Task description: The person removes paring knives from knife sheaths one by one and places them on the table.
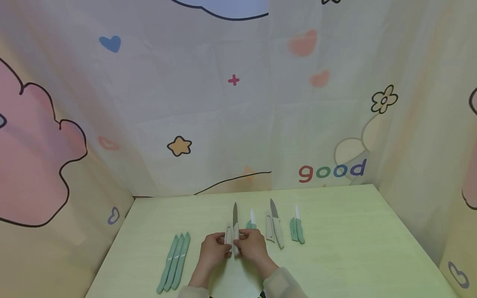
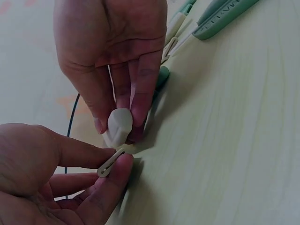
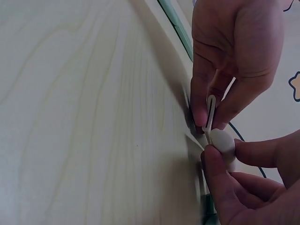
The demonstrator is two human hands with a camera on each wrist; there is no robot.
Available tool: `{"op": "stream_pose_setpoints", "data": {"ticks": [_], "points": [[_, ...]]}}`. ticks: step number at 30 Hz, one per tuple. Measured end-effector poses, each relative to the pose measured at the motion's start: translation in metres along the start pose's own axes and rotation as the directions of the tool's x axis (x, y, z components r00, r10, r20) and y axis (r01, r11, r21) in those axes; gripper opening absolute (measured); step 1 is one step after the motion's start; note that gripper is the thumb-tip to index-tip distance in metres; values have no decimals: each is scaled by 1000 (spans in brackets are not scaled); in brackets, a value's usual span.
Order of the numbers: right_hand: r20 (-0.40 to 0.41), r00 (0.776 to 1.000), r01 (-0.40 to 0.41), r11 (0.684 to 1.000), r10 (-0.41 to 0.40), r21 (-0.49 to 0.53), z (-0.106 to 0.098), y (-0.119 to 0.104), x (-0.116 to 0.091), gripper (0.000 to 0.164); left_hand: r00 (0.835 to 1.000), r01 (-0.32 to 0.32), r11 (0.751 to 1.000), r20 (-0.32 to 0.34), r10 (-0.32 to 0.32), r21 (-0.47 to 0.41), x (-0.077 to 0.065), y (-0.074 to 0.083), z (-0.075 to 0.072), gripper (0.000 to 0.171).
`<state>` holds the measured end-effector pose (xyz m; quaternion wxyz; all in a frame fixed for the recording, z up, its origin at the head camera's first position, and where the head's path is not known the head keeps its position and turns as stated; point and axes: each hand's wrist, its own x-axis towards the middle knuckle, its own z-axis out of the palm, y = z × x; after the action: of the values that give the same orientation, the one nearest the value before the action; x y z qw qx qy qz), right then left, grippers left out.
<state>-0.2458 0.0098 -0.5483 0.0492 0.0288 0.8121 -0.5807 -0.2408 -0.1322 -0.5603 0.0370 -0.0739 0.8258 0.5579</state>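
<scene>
A person's two hands work above a pale table [image 1: 346, 244], the left hand [image 1: 213, 251] pinching a white knife cover [image 1: 228, 235] between thumb and fingers while the right hand [image 1: 255, 247] grips the handle of a white-handled knife [image 1: 235, 227]. The bare blade points away from the person, toward the backdrop. In the head view, knife and cover stand side by side near the middle of the table, a narrow gap between them; the left wrist view shows the cover's slotted end just beside the butt of the handle.

Just beyond the right hand lie a small green knife [image 1: 253, 226] and its green cover [image 1: 248, 224], both partly hidden by that hand. Farther right, a second white cover [image 1: 270, 229] rests beside a second white-handled knife [image 1: 276, 225], and past them a second green cover [image 1: 294, 229] lies next to a second green knife [image 1: 299, 231], its pale blade bare. Well to the left of the hands, three covered green knives [image 1: 174, 263] lie in a slanting row, close together. Behind the table hangs a patterned curtain [image 1: 208, 103] printed with hearts, a star, a flower and the word "good" in coloured letters
</scene>
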Motion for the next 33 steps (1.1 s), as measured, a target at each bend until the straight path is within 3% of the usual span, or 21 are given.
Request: {"op": "stream_pose_setpoints", "data": {"ticks": [6,12,19,22,26,33], "points": [[-57,996,57,988,-66,-143,3,0,5,40,998,-47,991,-43,52,122,2,3,3,48],[-72,992,78,964,-100,-256,6,0,9,39,986,-93,953,-110,129,288,1,5,5,41],[-52,986,126,914,-158,-385,10,-2,9,25,985,-84,924,-109,134,372,-1,9,7,36],[-48,986,124,903,-157,-411,10,-2,9,16,986,-75,914,-105,127,398,-1,9,7,34],[-43,987,123,893,-157,-434,10,-1,11,18,989,-60,897,-96,113,438,0,8,8,34],[-42,981,149,881,-187,-449,10,1,10,10,978,-120,855,-88,189,504,-2,5,9,35]]}}
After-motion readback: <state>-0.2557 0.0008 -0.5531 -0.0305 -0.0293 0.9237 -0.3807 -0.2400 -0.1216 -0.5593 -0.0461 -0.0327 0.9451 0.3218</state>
